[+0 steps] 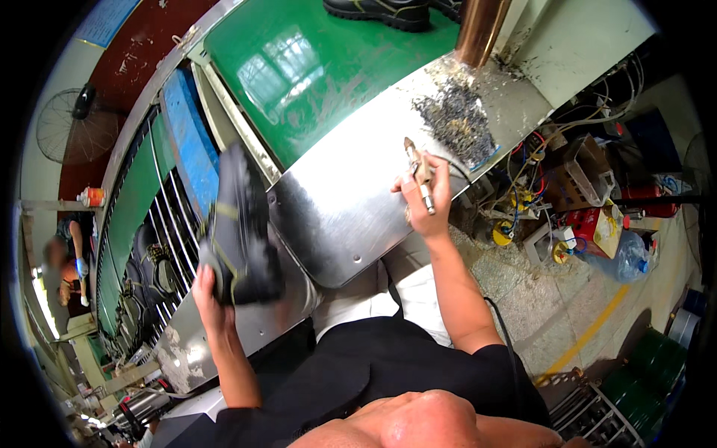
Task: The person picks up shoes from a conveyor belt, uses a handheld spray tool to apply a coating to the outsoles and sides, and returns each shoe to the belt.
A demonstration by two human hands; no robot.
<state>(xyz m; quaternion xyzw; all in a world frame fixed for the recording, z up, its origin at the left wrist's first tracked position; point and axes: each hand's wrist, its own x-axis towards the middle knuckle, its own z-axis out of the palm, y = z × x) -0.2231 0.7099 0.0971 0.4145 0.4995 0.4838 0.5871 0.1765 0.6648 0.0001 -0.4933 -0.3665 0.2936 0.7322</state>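
Observation:
My left hand point(211, 297) is closed around a black shoe point(237, 235) with yellow-green piping, near its heel end. The shoe is blurred and tilted, its toe end pointing away from me and its sole turned to the right. In my right hand point(431, 196) is a slim metal hand tool point(420, 176) with a pointed tip aimed away from me. A cord or hose seems to run from that hand over the bench edge. Below the tool lies the bare metal bench top point(358, 179), and a heap of dark shavings point(457, 119) is just beyond it.
A green belt point(314, 82) carries a black shoe point(381, 11) at the far end. On the left, several shoes point(146, 261) sit behind a wire guard beside a blue bar point(187, 138). A copper-coloured pipe point(482, 33) rises from the bench. Cables, boxes and a plastic bottle point(627, 255) lie at right.

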